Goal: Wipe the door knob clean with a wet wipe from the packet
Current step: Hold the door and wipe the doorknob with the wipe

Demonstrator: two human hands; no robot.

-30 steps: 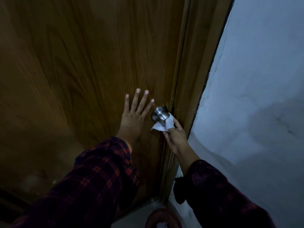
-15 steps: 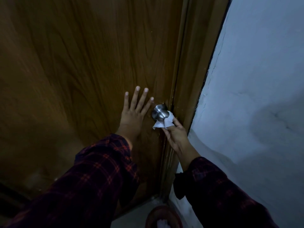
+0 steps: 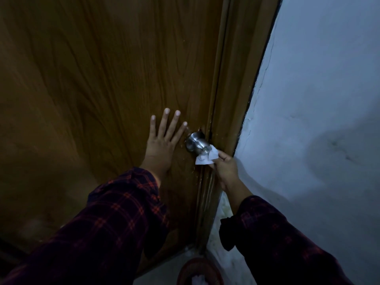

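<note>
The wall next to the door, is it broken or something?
A little. A thin crack runs down the pale wall beside the door frame, and the paint near the bottom edge looks flaky. The door knob itself looks fine.

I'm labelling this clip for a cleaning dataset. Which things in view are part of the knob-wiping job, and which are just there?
In the job:
- door knob, metal, on the wooden door
- wet wipe, touching the knob's lower right
- right hand, pinching the wipe
- left hand, flat on the door

Just there:
- basket on the floor, with something white inside
- wall
</note>
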